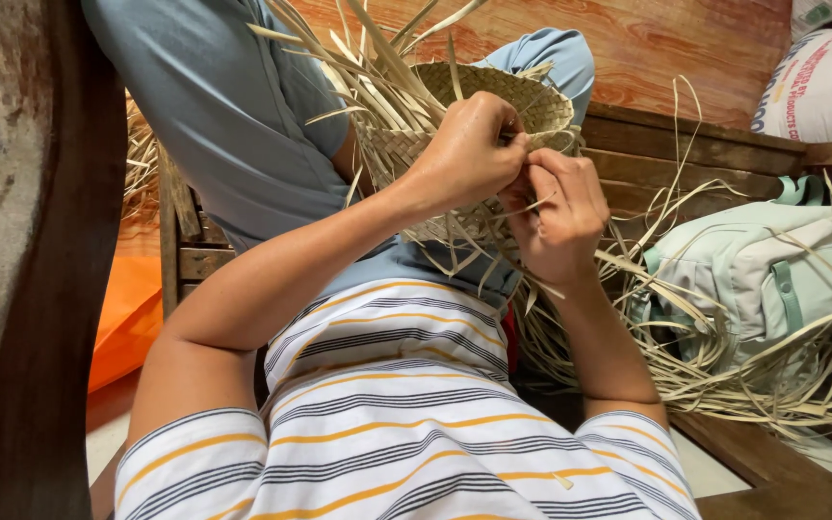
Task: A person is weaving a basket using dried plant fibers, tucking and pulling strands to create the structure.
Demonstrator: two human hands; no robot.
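Only packaging I can spot is a big white woven plastic sack up in the top right corner, sitting on the wooden bench, with a pink-red panel and blue print on it.

Both hands work at the rim of a round, half-woven basket of pale straw strips. The left hand grips the rim; the right hand pinches a loose strip just beside it, over the lap.

A pale green backpack lies on the brown wooden bench, near its right end, among loose straw strips.
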